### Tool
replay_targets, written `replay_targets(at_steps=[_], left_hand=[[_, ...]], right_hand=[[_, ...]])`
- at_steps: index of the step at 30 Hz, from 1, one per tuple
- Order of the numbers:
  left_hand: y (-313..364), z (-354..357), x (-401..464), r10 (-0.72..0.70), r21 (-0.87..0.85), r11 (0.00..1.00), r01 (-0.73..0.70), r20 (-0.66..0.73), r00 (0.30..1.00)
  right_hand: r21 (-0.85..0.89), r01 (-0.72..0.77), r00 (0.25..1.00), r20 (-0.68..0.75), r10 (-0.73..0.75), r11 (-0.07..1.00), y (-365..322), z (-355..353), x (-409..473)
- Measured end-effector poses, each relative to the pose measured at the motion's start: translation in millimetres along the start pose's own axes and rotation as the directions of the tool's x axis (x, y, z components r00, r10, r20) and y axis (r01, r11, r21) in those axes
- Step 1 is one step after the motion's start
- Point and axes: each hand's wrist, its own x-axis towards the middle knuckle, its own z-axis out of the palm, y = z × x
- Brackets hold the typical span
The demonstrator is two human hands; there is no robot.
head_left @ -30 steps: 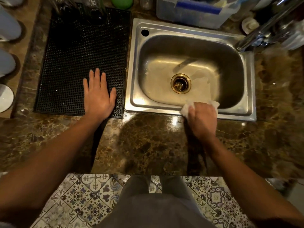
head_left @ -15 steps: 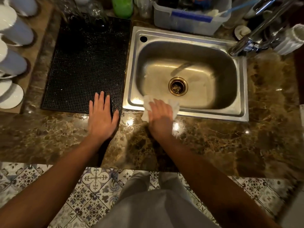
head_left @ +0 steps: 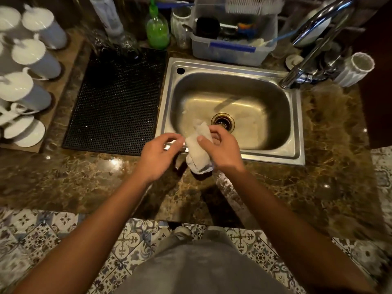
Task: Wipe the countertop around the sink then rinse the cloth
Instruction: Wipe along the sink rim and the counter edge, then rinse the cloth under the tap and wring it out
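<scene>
Over the front rim of the sink (head_left: 273,154), the lower edge of the cloth (head_left: 199,154) and the palm side of both hands are hidden, so how the folds lie underneath cannot be made out, and the tap (head_left: 314,49) runs out of view at the top right, its spout cut off by the edge of the picture; the things in the plastic tub (head_left: 231,53) behind the sink are crowded and blurred, and only a brush with pale bristles and a blue handle can be told among them. The right hand (head_left: 220,148) grips the cloth, thumb pressed on its front face and fingers curled round behind it, holding it bunched and upright so that its top hangs over the basin near the drain (head_left: 222,121) while its lower end hangs over the brown marble desk (head_left: 318,187). The left hand (head_left: 158,154) sits just beside the cloth, fingers loosely curled toward its left edge; whether the fingertips actually pinch the fabric cannot be told, as they blur there. Left of the sink lies a black mat (head_left: 114,102), and beyond it white cups (head_left: 31,56) stand upturned, partly cut off at the left edge
</scene>
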Motion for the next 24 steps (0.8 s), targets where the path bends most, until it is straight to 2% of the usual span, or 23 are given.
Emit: replay_targets(at_steps=[5,9,13,17,20,24], left_hand=[[41.9,21.6,-27.0,-0.035,-0.132,0.990,0.048,0.098,0.995],[62.3,33.9,-39.2,0.066,-0.128,0.989,-0.073,-0.058,0.996],[78.3,42.1,-46.0,0.174,0.005,0.984,-0.175,-0.162,0.971],[95.8,56.4,-56.5,0.238,0.026,0.971,-0.238,-0.232,0.943],[112.1,67.5,-61.8,0.183,-0.134,0.969,-0.206,-0.164,0.969],[133.3,87.6,-62.3,0.162,-0.440,0.884,-0.161,-0.035,0.986]], right_hand=[[0.369,-0.132,0.988,-0.028,0.153,0.920,-34.3,-22.2,-27.8],[0.623,-0.204,0.976,0.070,0.206,0.755,-39.6,-39.2,-51.9],[0.618,-0.137,0.988,0.030,0.151,0.774,-33.0,-61.9,-66.9],[0.577,-0.078,0.992,-0.034,0.119,0.813,-21.1,-83.6,-72.4],[0.555,-0.061,0.995,-0.033,0.096,0.829,-13.0,-103.1,-74.5],[0.439,-0.017,0.999,-0.027,0.032,0.899,0.9,-132.4,-77.1]])
